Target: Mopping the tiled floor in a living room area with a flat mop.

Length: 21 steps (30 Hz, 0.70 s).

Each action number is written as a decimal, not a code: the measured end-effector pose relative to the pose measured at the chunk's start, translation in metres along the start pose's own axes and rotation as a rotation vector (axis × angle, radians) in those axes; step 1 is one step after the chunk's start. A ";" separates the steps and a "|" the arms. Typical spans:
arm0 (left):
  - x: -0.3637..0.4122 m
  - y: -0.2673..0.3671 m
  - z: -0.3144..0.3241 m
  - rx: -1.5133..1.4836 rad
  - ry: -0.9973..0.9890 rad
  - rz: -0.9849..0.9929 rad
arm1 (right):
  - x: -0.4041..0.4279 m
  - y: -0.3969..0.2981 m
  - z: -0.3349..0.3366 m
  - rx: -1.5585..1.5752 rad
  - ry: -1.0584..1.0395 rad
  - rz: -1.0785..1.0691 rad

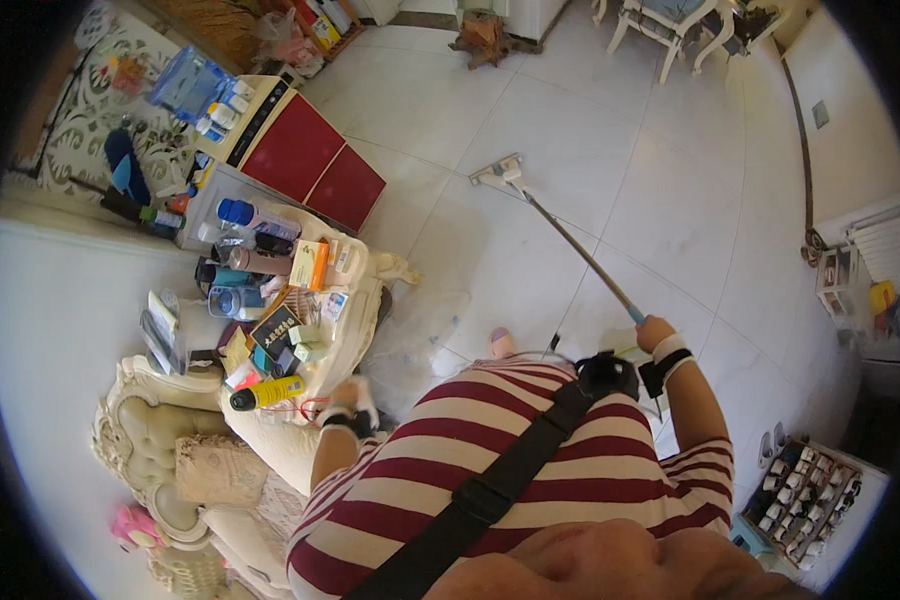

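Note:
My right hand (654, 334) is closed around the blue grip at the top of a mop's metal pole (581, 251). The pole slants away to a pale, flat mop head (497, 171) resting on the tiled floor. My left hand (347, 394) is blurred, low beside the near edge of a cluttered cream side table (349, 330). Something white shows at that hand; whether the fingers grip it is not clear. A red cord (311, 409) lies close to it, and a yellow spray can (268, 392) with a black cap lies just beyond.
A red-fronted cabinet (292, 154) carries bottles and a blue water jug (191, 82). Clear plastic sheeting (412, 345) lies by the table. A carved, tufted sofa (146, 427) stands at left, a shoe rack (806, 502) at lower right, chairs (660, 30) at the far side.

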State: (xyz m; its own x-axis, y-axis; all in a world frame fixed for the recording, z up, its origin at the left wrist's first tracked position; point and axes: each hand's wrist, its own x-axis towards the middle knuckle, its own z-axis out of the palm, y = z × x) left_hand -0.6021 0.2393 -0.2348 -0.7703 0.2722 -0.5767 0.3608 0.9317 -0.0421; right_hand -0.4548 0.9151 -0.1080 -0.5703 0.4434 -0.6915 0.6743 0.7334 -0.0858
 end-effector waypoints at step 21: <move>-0.068 0.292 -0.127 -0.757 0.194 -0.430 | 0.234 -0.058 -0.117 0.002 -0.038 -0.305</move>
State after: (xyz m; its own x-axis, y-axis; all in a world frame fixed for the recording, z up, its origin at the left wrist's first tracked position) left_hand -0.5118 0.5231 -0.1043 -0.8593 -0.1652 -0.4841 -0.3709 0.8529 0.3673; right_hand -0.6820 1.0368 -0.1810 -0.7283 0.1835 -0.6602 0.4762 0.8284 -0.2951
